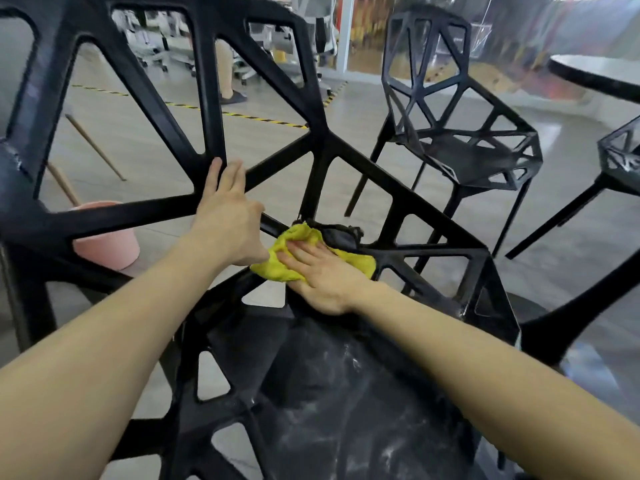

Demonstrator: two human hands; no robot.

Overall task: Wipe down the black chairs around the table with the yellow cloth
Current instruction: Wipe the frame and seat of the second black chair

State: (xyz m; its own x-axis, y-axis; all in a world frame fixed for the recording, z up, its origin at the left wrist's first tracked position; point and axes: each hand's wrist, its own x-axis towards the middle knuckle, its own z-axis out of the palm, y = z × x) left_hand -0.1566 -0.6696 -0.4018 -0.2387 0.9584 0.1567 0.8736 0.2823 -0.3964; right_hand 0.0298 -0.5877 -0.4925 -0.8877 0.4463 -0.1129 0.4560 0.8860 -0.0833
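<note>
A black lattice chair (325, 147) fills the near view, its open-frame back on the left and its dusty seat below. My left hand (228, 216) rests flat against a strut of the chair back with its fingers straight. My right hand (322, 275) presses the yellow cloth (277, 268) with flat fingers onto the frame where the back meets the seat. Part of the cloth is hidden under the hand, and its far edge looks dark and soiled. A second black chair (464, 147) stands behind to the right.
A pink bucket (107, 244) with a wooden handle stands on the floor at left, seen through the chair back. A third chair's edge (620, 157) and a dark round table (595, 74) lie at the right. Someone's legs (228, 71) and office chairs show beyond yellow-black floor tape.
</note>
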